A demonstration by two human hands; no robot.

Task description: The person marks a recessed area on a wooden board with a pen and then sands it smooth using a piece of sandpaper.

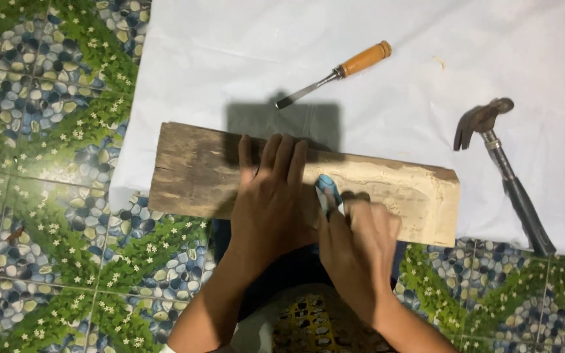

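A rough wooden plank (191, 173) lies across the lower edge of a white sheet (426, 72), its right half pale and carved. My left hand (273, 202) rests flat on the plank's middle, fingers spread and pointing away from me. My right hand (359, 245) is closed around a small tool with a blue handle (327, 188), pressed against the carved part of the plank right beside my left hand. The tool's tip is hidden by my fingers.
A chisel with an orange wooden handle (338, 72) lies on the sheet behind the plank. A claw hammer with a dark grip (505, 170) lies at the right. Patterned pebble-and-leaf floor tiles (40, 131) surround the sheet.
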